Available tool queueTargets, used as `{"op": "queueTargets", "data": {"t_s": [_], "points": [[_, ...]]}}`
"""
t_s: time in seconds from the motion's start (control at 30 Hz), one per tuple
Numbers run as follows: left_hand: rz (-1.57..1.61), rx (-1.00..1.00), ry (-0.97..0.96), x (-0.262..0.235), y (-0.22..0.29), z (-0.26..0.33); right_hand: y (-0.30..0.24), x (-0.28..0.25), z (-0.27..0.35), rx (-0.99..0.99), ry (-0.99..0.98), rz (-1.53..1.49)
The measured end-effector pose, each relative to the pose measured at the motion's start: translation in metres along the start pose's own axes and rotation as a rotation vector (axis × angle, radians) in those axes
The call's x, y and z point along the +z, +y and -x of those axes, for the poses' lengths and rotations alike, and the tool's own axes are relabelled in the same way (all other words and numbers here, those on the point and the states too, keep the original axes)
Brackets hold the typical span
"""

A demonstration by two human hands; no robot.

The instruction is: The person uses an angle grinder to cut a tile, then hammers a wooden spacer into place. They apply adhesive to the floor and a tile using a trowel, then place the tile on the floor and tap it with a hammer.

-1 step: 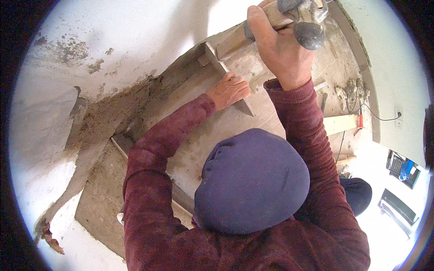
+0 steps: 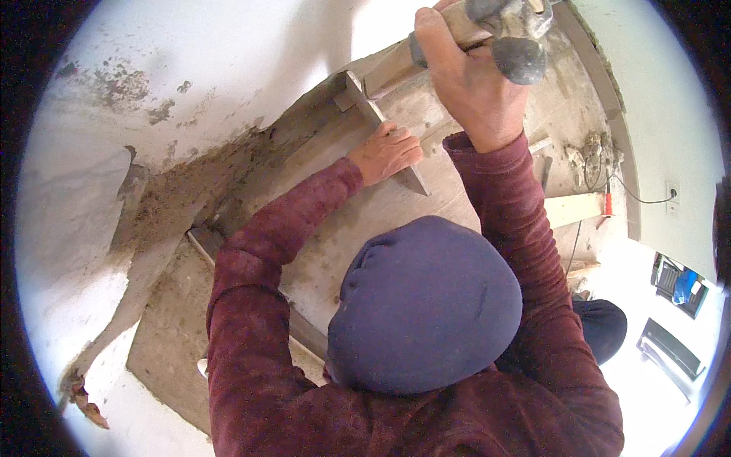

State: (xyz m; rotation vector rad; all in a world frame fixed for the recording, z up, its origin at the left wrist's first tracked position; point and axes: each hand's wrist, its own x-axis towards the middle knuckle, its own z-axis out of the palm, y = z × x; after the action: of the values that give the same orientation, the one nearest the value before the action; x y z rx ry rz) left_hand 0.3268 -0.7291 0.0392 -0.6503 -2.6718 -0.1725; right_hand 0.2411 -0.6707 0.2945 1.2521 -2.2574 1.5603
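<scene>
My left hand reaches from a maroon sleeve and grips the edge of a narrow wooden board. The board stands slanted across a dusty, wood-coloured surface, one end by the white wall. Higher up and to the right, my right hand closes round a dusty mallet-like tool with dark rounded ends. Its fingers wrap behind the tool, partly hidden at the top edge. A wooden piece lies beyond, between the board's far end and the right hand.
A blue-grey cap hides the middle. The white wall at left is stained, with crumbled dirt along its foot. A pale plank, an orange-handled tool and a cable lie right. Dark cases stand farther right.
</scene>
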Motion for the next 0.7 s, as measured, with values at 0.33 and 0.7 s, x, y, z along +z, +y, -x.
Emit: {"op": "queueTargets", "data": {"t_s": [0.33, 0.7], "points": [[0.050, -0.015, -0.044, 0.005, 0.001, -0.008, 0.053, -0.005, -0.011, -0.270, 0.082, -0.137], [0.367, 0.001, -0.364, 0.002, 0.128, -0.156, 0.090, -0.310, -0.002, -0.027, -0.253, 0.765]]}}
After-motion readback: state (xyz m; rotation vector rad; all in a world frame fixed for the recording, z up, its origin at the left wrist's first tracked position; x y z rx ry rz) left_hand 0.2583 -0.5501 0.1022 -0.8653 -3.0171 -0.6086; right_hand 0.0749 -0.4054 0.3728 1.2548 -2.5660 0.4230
